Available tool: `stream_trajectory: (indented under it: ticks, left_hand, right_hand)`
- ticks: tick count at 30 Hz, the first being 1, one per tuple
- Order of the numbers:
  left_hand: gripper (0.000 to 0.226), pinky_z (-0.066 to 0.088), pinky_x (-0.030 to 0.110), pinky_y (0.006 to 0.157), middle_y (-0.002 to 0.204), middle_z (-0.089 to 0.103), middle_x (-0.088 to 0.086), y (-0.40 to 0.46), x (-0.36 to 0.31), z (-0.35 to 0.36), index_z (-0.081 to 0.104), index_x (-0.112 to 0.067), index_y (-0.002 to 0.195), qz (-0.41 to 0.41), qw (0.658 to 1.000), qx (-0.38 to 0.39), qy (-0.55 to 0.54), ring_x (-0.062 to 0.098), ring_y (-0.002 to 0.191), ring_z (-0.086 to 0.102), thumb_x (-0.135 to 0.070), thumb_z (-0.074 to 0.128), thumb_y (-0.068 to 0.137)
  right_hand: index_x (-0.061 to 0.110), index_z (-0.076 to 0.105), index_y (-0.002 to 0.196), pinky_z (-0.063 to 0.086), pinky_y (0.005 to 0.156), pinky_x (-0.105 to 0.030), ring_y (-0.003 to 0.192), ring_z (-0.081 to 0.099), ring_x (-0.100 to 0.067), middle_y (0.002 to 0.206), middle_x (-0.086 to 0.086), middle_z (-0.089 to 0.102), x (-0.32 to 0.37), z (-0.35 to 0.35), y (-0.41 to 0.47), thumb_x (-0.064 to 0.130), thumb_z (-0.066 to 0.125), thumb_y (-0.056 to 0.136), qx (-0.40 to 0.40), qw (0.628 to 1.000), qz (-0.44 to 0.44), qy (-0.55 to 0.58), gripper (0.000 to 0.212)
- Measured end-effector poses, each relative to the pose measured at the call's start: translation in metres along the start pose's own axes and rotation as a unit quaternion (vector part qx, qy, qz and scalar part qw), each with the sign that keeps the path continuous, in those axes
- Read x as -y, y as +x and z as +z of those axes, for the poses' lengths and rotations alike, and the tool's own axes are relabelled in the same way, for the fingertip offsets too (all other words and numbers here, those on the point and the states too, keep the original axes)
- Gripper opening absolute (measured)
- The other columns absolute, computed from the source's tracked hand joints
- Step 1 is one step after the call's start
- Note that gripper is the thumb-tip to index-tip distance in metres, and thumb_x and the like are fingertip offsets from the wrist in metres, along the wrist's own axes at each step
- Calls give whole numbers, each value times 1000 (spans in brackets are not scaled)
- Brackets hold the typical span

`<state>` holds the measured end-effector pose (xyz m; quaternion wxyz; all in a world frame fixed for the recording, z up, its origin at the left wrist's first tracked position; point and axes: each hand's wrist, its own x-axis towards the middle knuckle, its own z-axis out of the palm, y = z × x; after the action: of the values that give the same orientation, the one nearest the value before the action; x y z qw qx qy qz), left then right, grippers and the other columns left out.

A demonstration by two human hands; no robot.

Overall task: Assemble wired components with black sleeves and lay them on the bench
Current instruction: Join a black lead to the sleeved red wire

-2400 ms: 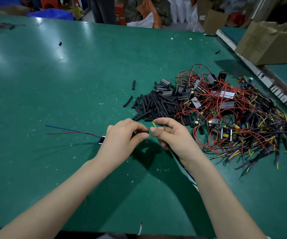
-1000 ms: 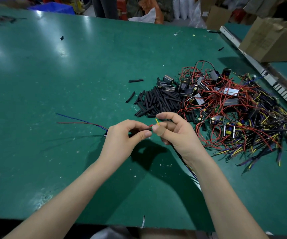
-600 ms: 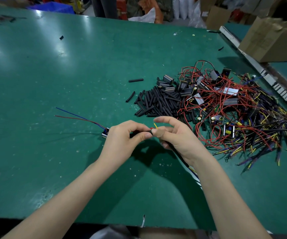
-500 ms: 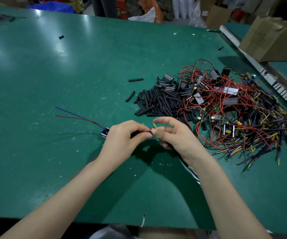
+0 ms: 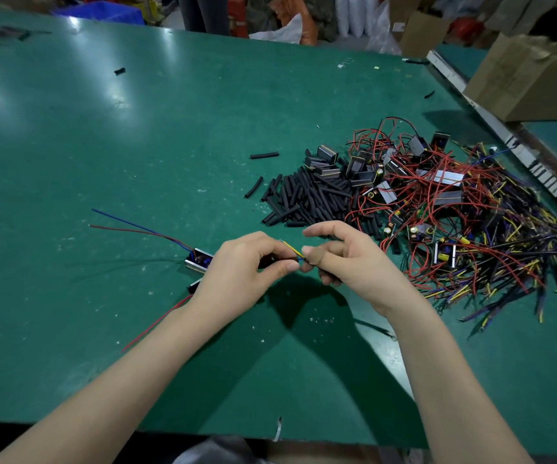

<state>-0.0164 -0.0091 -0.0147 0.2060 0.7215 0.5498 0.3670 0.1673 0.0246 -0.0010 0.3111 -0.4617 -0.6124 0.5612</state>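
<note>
Just above the green bench (image 5: pixel 136 145), the thin yellow and blue wire ends (image 5: pixel 293 252) are pinched between the left hand (image 5: pixel 247 266) and the right hand (image 5: pixel 347 259); light and limp, they are best gripped near the tips.

The green bench (image 5: pixel 109 155) lies open to the left and far side. To the right, a heap of black sleeves (image 5: pixel 307 199) and tangled wires (image 5: pixel 464 229) (cardboard box (image 5: pixel 531 78) beyond) blocks passage.
</note>
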Motion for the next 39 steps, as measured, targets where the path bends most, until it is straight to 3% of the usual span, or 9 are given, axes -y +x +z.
stream_trajectory:
  ticks: [6,11,19,23,27,30,34,37,39]
  left_hand:
    - [11,49,26,78,85,68,-11,-2,-2,4,72,-23,89,-15,999,-37,-17,2,79,62,-30,73,81]
    - [16,47,46,81,86,68,-11,-11,10,-9,71,-26,92,-24,997,-32,66,13,86,63,-39,66,85]
    - [22,44,41,74,82,67,-11,-6,-6,-4,72,-25,86,32,994,-40,97,18,80,59,-45,62,85]
    - [29,46,44,78,88,63,-8,-8,2,-20,67,-21,92,1,991,-118,68,18,84,58,-43,49,91]
    - [23,39,44,96,102,66,-10,-4,27,-41,68,-28,105,-112,985,44,124,19,105,58,-36,48,97]
    - [22,33,37,98,94,64,-18,0,30,-43,68,-32,101,-135,973,134,133,14,102,58,-41,48,95]
    - [10,41,31,91,84,64,-20,8,25,-42,68,-33,91,-125,982,126,58,10,85,58,-39,59,91]
    - [9,39,7,66,74,63,-19,14,19,-39,70,-26,91,-87,990,110,10,-7,67,55,-31,62,90]
    - [8,37,8,57,65,60,-19,16,15,-35,69,-26,91,-77,991,105,-15,-6,58,50,-28,61,91]
  right_hand:
    - [25,57,102,40,48,-16,49,50,-7,69,2,71,-2,11,0,16,60,93,-45,999,-24,-1,12]
    - [24,58,103,40,48,-15,50,52,-7,74,1,73,-4,9,-2,19,61,93,-47,999,-19,14,12]
    - [21,59,99,41,50,-11,51,53,-2,66,4,69,3,13,-2,10,60,92,-25,998,-63,-4,13]
    - [21,58,102,45,56,-15,58,58,-3,73,1,72,4,5,-4,13,60,93,-12,997,-74,-20,12]
    - [26,61,98,46,58,-17,62,58,-6,74,8,71,2,1,-1,18,59,94,6,996,-79,-51,9]
    - [32,65,90,45,62,-28,63,51,-8,72,14,68,0,1,2,27,61,93,0,992,-80,-96,7]
    - [35,67,86,43,61,-34,62,46,-11,72,16,67,0,0,4,32,59,93,4,987,-82,-139,11]
    - [38,67,85,43,59,-35,60,46,-14,72,16,67,2,-1,5,35,57,94,-2,984,-82,-158,14]
    - [37,67,84,43,60,-35,61,46,-14,71,16,66,3,-3,7,33,57,94,-16,985,-83,-150,14]
